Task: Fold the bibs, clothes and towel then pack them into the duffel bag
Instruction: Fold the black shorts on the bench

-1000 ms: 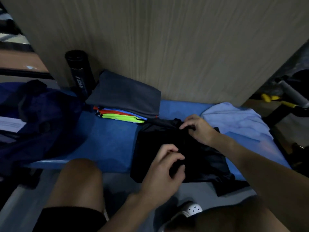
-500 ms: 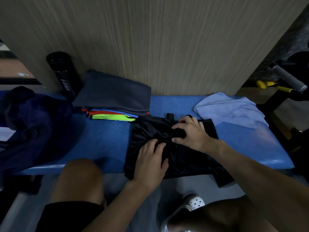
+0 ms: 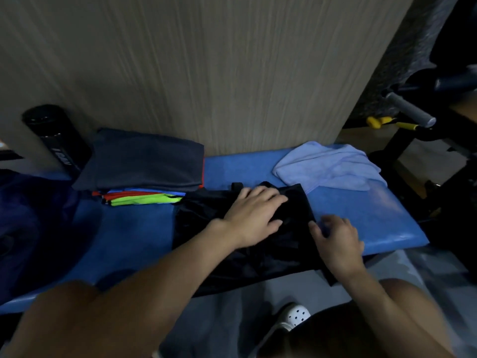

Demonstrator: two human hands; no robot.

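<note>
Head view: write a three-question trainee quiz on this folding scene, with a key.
1. True or false: the left hand lies flat on the black garment.
2. Which item is still unfolded? A) the light blue towel B) the dark grey top on the stack
3. What does the right hand touch?

Key: 1 true; 2 A; 3 the black garment's right edge, at the blue bench.

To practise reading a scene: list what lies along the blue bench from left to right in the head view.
Dark blue duffel bag → black bottle → folded stack with bright bibs → black garment → light blue towel.
</note>
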